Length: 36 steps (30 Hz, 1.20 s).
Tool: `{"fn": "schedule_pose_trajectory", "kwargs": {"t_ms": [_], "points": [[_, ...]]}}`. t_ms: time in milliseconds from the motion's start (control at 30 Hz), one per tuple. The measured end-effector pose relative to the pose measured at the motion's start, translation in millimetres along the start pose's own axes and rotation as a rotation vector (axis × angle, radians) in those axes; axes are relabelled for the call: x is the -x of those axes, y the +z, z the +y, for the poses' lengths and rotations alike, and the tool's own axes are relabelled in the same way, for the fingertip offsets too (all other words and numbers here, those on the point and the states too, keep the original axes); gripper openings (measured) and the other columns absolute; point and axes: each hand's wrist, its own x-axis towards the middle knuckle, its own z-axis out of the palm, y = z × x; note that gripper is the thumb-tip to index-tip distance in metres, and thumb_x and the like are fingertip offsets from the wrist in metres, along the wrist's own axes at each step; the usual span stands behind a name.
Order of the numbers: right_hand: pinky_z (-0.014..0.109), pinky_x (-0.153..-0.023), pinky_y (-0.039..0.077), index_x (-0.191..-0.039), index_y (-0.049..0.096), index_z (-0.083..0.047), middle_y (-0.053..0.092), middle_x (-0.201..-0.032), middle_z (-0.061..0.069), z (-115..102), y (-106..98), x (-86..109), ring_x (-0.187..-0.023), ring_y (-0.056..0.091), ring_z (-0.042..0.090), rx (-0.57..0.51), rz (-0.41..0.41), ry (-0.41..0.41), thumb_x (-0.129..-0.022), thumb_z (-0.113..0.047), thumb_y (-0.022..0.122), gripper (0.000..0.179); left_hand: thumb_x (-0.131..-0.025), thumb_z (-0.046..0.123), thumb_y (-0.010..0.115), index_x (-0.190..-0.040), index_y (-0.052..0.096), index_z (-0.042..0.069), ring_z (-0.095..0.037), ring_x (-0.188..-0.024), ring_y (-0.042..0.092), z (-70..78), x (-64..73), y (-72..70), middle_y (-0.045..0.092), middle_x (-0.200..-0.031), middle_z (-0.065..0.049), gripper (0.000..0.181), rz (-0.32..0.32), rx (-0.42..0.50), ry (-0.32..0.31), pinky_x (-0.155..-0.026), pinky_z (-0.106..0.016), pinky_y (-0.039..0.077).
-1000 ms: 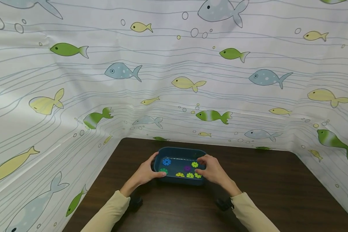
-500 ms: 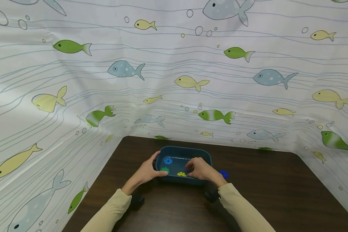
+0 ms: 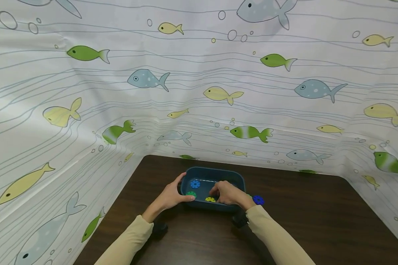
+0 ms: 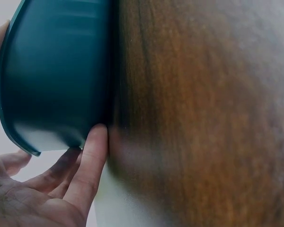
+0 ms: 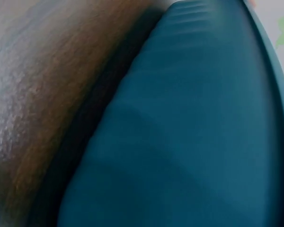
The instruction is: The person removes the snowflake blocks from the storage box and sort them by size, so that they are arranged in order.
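Note:
My left hand [image 3: 170,193] holds a dark blue plastic bin [image 3: 215,173] at its left end, thumb along the front rim. In the left wrist view, fingers [image 4: 87,175] press against the outside of the bin wall [image 4: 52,85]. Inside the bin lie flat, notched plastic discs: a blue disc [image 3: 195,184], a green disc [image 3: 191,194] and a yellow disc [image 3: 210,199]. My right hand [image 3: 228,193] reaches over the front rim into the bin's right half, fingers bent downward. Its fingertips are partly hidden, and I cannot tell if they pinch a disc.
A dark blue disc [image 3: 258,200] lies on the brown table [image 3: 302,213] right of the bin, by the right wrist. A fish-patterned white sheet [image 3: 185,73] rises behind the table and at both sides. The bin's outer wall [image 5: 189,123] fills much of the right wrist view.
My right hand has moved left and deeper into the bin, covering the purple and yellow-green discs seen earlier. The dark blue disc on the table has come into view. My left hand keeps its hold.

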Motion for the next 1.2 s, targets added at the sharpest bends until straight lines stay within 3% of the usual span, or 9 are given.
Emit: {"fn": "schedule_pose_trajectory", "kwargs": {"t_ms": [200,367,533,800,1033,1200], "points": [[0.037,-0.086,0.066,-0.113,0.085,-0.006,0.078,-0.115,0.009,1.2,0.3,-3.6,-0.098,0.073,0.021,0.069,-0.018,-0.038,-0.088,0.007,0.085,0.028,-0.084,0.049,0.09,-0.172,0.031,0.014,-0.042,-0.138,0.06,-0.6,-0.7,-0.7,0.053,-0.163,-0.026,0.112,-0.004,-0.003,0.006,-0.115,-0.068,0.051],[0.034,-0.084,0.066,-0.111,0.085,-0.006,0.078,-0.111,0.008,2.1,-1.9,-6.1,-0.095,0.075,0.02,0.108,-0.031,-0.082,-0.088,0.007,0.085,0.026,-0.084,0.049,0.09,-0.172,0.031,0.014,-0.04,-0.135,0.061,0.9,-2.6,-1.0,0.054,-0.162,-0.025,0.112,-0.001,0.007,0.008,-0.114,-0.066,0.053],[0.036,-0.086,0.066,-0.111,0.084,-0.006,0.079,-0.11,0.009,1.0,-2.7,-8.3,-0.095,0.075,0.019,0.083,-0.058,-0.075,-0.09,0.007,0.082,0.024,-0.085,0.047,0.091,-0.172,0.032,0.014,-0.04,-0.133,0.062,1.3,-2.2,-0.4,0.054,-0.161,-0.025,0.11,0.008,0.011,0.001,-0.113,-0.066,0.053],[0.03,-0.081,0.059,-0.103,0.073,-0.011,0.072,-0.097,0.001,1.1,-2.6,-7.4,-0.084,0.06,0.012,0.02,-0.098,-0.028,-0.09,0.014,0.074,0.027,-0.085,0.044,0.092,-0.172,0.033,0.015,-0.041,-0.135,0.06,0.7,0.8,2.0,0.054,-0.161,-0.026,0.109,0.009,0.021,-0.013,-0.114,-0.068,0.052],[0.024,-0.076,0.054,-0.119,0.078,-0.007,0.072,-0.099,0.003,1.5,-8.5,-5.5,-0.083,0.058,0.009,-0.02,-0.142,-0.093,-0.092,0.016,0.07,0.036,-0.085,0.044,0.092,-0.171,0.033,0.014,-0.04,-0.133,0.061,1.4,0.2,1.1,0.056,-0.159,-0.025,0.109,0.01,0.031,-0.003,-0.113,-0.066,0.053],[0.021,-0.076,0.054,-0.122,0.08,-0.004,0.075,-0.102,0.006,3.9,-8.7,-6.4,-0.084,0.063,0.016,-0.043,-0.17,-0.118,-0.091,0.018,0.066,0.04,-0.085,0.043,0.092,-0.171,0.033,0.014,-0.041,-0.133,0.061,0.4,0.4,1.3,0.055,-0.16,-0.025,0.108,0.011,0.031,-0.008,-0.113,-0.067,0.053]]}}
